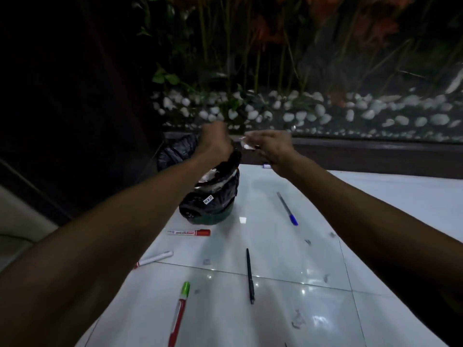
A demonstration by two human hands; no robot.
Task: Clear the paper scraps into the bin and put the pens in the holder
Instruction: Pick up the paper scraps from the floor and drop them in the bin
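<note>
A small green bin point(215, 217) lined with a black plastic bag point(213, 194) stands on the white tiled floor, with white paper showing inside its mouth. My left hand point(215, 139) is closed on the bag's rim, lifting it above the bin. My right hand point(270, 144) hovers just right of it, pinching white paper scraps point(246, 145). Pens lie on the floor: a blue pen point(288, 209), a black pen point(250, 276), a red marker point(190, 232), a white marker point(154, 259) and a red-and-green pen point(180, 314). No holder is in view.
Loose paper scraps point(298, 321) are scattered over the tiles at lower right, with one point(266, 166) near the dark ledge point(363, 151). Behind the ledge is a bed of white pebbles point(313, 113) and plants. A dark area lies to the left.
</note>
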